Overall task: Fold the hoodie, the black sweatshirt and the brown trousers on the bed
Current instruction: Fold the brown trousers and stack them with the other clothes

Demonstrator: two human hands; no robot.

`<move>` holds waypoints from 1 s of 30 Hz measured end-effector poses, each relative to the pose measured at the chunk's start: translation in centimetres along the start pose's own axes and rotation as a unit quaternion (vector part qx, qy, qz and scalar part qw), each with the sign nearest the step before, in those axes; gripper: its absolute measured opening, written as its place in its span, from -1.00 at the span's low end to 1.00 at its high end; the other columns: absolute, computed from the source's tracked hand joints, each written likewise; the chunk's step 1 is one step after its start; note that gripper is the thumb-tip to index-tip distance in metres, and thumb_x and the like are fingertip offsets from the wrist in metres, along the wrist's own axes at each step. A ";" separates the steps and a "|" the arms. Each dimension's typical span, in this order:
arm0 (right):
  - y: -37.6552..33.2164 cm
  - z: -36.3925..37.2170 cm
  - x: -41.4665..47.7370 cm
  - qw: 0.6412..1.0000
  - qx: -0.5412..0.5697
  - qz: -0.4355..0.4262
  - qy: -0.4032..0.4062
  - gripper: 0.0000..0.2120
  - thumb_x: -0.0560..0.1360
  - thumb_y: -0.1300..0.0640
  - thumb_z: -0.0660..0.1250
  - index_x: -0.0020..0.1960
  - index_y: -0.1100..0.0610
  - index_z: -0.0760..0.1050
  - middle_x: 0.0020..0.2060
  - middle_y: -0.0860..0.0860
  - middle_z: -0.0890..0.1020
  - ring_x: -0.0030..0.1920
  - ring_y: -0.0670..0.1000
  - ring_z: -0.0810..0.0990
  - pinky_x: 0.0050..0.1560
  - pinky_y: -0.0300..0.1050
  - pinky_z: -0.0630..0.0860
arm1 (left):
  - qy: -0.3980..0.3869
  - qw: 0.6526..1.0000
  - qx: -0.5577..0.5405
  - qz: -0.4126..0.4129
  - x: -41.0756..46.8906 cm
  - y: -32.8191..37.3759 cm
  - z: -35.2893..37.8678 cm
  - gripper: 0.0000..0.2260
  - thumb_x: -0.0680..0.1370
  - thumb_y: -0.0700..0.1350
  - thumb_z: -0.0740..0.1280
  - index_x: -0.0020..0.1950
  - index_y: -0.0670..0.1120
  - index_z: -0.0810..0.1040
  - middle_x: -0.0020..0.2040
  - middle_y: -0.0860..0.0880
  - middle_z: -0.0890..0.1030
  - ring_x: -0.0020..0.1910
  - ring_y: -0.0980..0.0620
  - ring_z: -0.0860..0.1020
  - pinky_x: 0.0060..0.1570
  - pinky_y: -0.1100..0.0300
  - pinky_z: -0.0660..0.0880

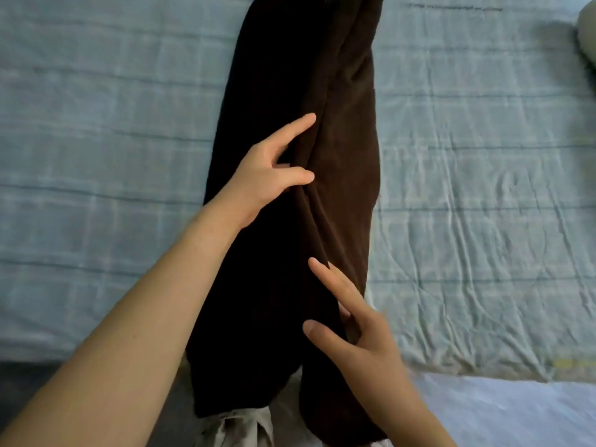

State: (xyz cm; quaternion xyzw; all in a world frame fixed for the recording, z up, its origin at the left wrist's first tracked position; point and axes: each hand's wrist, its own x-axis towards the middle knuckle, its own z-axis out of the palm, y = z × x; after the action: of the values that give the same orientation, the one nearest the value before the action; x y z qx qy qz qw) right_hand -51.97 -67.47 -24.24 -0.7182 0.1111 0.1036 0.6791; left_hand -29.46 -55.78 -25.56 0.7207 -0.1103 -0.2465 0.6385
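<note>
A person's left hand (274,166) rests mid-length on the brown trousers (348,156), index finger and thumb spread and gripping nothing. The trousers lie on the blue checked bed (96,124), legs together, their long axis running straight away from the body and the hems reaching past the near edge. The right hand (361,343), fingers straight and holding nothing, touches the right leg closer to the hems, well apart from the left hand. An end-to-end fold looks likely to follow: the right hand is nearer the hems, and the waist lies beyond both.
</note>
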 end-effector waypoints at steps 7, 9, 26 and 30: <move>1.7 17.3 5.5 0.994 -0.079 0.046 0.052 -0.25 0.49 0.30 0.40 0.38 -0.44 0.30 0.49 -0.33 0.25 0.24 -0.37 0.41 0.20 -0.42 0.39 | 0.019 0.994 0.065 -0.082 -3.8 -3.7 -13.3 -0.30 0.42 -0.45 0.34 0.49 0.03 0.35 0.44 -0.03 0.40 0.19 0.02 0.53 0.18 0.12 0.49; 3.2 19.3 6.7 0.989 -0.097 0.090 0.070 -0.27 0.49 0.29 0.40 0.42 -0.36 0.28 0.51 -0.26 0.24 -0.05 -0.34 0.46 0.00 -0.49 0.41 | 0.001 0.990 0.077 -0.118 -4.6 -6.3 -14.3 -0.29 0.45 -0.47 0.35 0.54 -0.05 0.28 0.45 -0.06 0.39 0.04 0.02 0.54 0.09 0.12 0.54; 6.2 16.1 2.2 0.932 -0.232 0.025 0.276 -0.56 0.57 0.26 0.36 0.41 0.00 0.48 0.25 -0.03 0.54 0.20 -0.04 0.53 0.11 -0.20 0.53 | 0.097 0.993 0.010 -0.070 -11.1 -12.8 -11.2 -0.40 0.47 -0.28 0.43 0.47 0.03 0.38 0.25 0.07 0.52 0.02 0.16 0.62 0.02 0.24 0.56; 7.8 13.7 0.0 0.877 -0.351 0.091 0.317 -0.45 0.53 0.09 0.43 0.48 -0.10 0.38 0.24 0.00 0.39 0.22 -0.02 0.39 0.15 -0.25 0.33 | 0.105 0.990 0.033 -0.090 -14.8 -12.8 -9.7 -0.37 0.42 -0.10 0.51 0.45 0.15 0.38 0.19 0.21 0.53 0.05 0.32 0.58 -0.10 0.48 0.48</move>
State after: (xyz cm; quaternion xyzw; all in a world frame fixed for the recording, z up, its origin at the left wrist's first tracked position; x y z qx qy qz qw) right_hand -54.31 -54.17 -32.44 -0.8904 0.3414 -0.0365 0.2987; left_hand -39.28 -38.29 -34.20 0.7700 0.0144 -0.2226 0.5978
